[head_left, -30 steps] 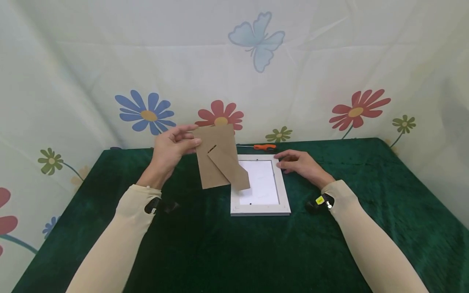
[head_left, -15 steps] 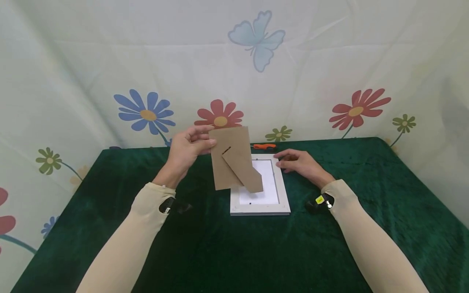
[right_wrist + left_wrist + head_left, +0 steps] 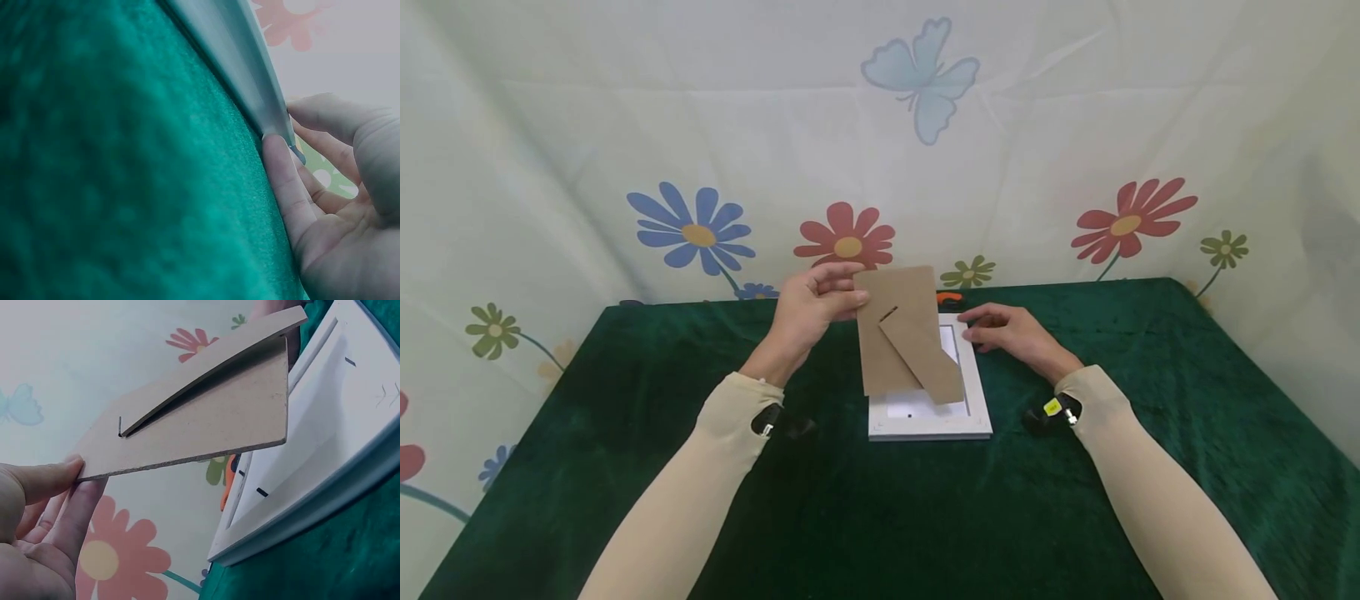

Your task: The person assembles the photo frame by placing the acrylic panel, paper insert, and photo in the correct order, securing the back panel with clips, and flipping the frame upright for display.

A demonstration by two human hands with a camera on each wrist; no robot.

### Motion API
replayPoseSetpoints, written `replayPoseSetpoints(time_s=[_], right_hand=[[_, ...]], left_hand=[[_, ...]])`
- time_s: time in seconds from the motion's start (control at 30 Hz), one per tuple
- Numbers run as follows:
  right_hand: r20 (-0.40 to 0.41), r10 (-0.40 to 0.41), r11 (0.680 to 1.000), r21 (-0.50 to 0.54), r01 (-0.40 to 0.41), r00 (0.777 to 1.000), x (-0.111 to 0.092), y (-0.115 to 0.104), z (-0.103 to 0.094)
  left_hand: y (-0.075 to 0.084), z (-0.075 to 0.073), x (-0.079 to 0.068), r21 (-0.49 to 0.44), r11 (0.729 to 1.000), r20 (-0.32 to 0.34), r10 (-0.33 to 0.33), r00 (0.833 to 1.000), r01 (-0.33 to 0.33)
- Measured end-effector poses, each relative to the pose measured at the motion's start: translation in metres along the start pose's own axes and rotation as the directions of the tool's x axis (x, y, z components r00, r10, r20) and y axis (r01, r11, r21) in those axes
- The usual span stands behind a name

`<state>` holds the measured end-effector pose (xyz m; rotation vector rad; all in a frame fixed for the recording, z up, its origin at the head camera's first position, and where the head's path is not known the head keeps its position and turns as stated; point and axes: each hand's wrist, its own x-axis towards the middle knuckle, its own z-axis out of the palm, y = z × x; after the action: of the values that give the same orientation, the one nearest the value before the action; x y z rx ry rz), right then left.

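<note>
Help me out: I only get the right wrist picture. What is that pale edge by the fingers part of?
Observer: It's the side of a white frame; the head view shows its rectangular shape, partly covered.
Visitor: Ah! And is the other hand busy?
Observer: Yes, the left hand pinches a brown board near one corner.
Visitor: Is the board just flat?
Observer: No, the left wrist view shows a narrower strip slanting out from its face.
</note>
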<state>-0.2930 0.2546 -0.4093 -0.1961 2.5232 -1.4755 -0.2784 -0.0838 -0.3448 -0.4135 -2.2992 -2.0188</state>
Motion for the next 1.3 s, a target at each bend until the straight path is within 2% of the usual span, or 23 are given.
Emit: replayPoseSetpoints(time_s=[0.6, 0.83, 1.3], right_hand=[[-0.008, 0.017, 1.0, -0.007, -0.017, 1.0, 0.0, -0.001, 0.001], [-0.007, -0.006, 1.0, 0.008, 0.006, 1.0, 0.0, -0.001, 0.0], [-0.01, -0.026, 1.0, 0.014, 0.026, 1.0, 0.0, 0.0, -0.001]], left_hand=[[-0.016, 0.019, 0.007, -0.031, 0.997, 0.037, -0.07, 0.997, 0.071], [-0.018, 0.028, 0.01, -0.046, 0.991, 0.064, -0.121, 0.991, 0.124], [-0.028, 0.037, 0.008, -0.01, 0.987, 0.081, -0.157, 0.984, 0.159]])
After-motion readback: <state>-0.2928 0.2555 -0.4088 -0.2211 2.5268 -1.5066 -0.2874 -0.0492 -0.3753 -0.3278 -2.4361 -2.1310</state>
